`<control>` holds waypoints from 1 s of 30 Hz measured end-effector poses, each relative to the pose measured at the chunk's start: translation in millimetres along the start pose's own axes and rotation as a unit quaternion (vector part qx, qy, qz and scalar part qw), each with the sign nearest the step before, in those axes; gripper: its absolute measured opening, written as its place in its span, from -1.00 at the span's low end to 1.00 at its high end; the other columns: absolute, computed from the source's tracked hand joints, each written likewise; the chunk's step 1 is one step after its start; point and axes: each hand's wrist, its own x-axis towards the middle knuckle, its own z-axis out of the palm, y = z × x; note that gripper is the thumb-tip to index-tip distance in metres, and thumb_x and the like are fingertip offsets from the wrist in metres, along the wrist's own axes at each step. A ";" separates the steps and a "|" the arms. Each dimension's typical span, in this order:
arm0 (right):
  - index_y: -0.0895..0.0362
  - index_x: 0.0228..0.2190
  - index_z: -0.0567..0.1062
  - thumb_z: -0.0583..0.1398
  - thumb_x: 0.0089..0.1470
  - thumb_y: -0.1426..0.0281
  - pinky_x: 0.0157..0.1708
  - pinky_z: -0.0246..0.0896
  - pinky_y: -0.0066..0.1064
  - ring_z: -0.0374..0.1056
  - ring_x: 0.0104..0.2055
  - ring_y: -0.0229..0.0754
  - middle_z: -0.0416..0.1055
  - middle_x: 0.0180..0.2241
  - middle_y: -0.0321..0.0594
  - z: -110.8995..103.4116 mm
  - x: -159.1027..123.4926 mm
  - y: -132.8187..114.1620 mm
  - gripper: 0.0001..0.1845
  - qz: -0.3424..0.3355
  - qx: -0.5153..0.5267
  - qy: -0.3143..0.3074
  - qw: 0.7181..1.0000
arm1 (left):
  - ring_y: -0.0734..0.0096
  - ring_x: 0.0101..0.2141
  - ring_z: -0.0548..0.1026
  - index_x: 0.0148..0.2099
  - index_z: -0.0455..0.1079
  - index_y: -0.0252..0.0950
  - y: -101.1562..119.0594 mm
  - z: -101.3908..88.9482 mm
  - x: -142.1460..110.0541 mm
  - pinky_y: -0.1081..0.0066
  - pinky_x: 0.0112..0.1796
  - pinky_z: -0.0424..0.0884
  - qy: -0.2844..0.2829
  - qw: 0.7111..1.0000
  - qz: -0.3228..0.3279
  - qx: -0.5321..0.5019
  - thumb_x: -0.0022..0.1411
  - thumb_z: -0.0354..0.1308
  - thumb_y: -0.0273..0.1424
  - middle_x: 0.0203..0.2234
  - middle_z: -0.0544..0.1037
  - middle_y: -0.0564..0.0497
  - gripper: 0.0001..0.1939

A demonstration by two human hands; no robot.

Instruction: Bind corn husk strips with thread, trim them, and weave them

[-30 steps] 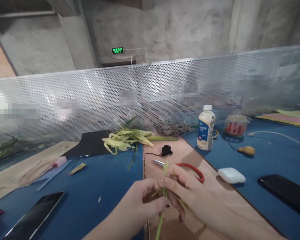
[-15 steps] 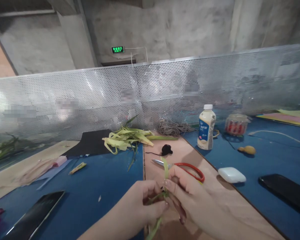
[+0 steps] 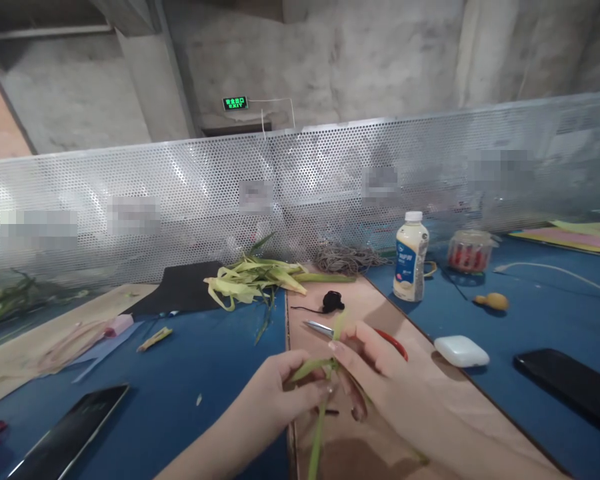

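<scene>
Between my two hands is a green corn husk strip [image 3: 317, 437], crossed or knotted where the fingers meet. My left hand [image 3: 283, 393] pinches it from the left, and one end sticks out over the forefinger. With thumb and fingers closed, my right hand [image 3: 380, 370] grips the upper part, whose tip points up. The long end hangs down toward me over the wooden board [image 3: 360, 460]. Just beyond my right hand lie scissors [image 3: 320, 327], their red handles partly hidden by it. A small bundle of black thread [image 3: 333, 301] rests behind them.
Corn husks [image 3: 253, 280] lie at the back beside grey cord [image 3: 347, 259]. At right stand a bottle [image 3: 409, 260] and a jar [image 3: 470, 252]; a white case [image 3: 461, 351], small gourd [image 3: 493, 302] and black phone [image 3: 570, 387] lie nearer. Another phone [image 3: 70, 433] is left. A perforated metal screen [image 3: 205, 193] runs behind.
Both hands have risen slightly, and the fingers have shifted on the husk strip. Its left end now shows above my left forefinger, and its lower end hangs straighter.
</scene>
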 end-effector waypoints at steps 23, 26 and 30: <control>0.09 -0.27 0.17 0.14 0.01 0.34 -0.75 0.12 -0.59 0.18 -0.69 -0.41 0.32 -0.51 -0.36 1.9 9.8 17.5 -0.75 0.026 0.003 -0.086 0.996 | 0.54 -0.61 0.17 -0.46 0.31 -0.30 -10.5 1.6 1.2 0.52 -0.61 0.05 0.087 0.982 -0.040 -0.163 0.18 -0.05 -0.20 -0.63 0.27 0.11 -0.69; 0.09 -0.28 0.17 0.14 0.01 0.31 -0.78 0.12 -0.61 0.17 -0.70 -0.42 0.29 -0.53 -0.39 1.4 12.2 17.9 -0.75 0.028 -0.009 -0.072 0.997 | 0.52 -0.59 0.19 -0.47 0.30 -0.30 -7.0 0.6 0.9 0.50 -0.54 0.10 0.068 0.987 -0.035 -0.141 0.18 -0.04 -0.23 -0.63 0.29 0.12 -0.71; 0.10 -0.34 0.17 0.13 0.00 0.35 -0.76 0.14 -0.61 0.16 -0.70 -0.43 0.26 -0.54 -0.41 1.4 12.7 17.0 -0.79 0.024 -0.010 -0.062 0.998 | 0.51 -0.48 0.21 -0.50 0.34 -0.34 4.4 -5.5 0.0 0.52 -0.39 0.11 0.058 0.997 -0.006 -0.048 0.14 0.04 -0.34 -0.60 0.28 0.13 -0.77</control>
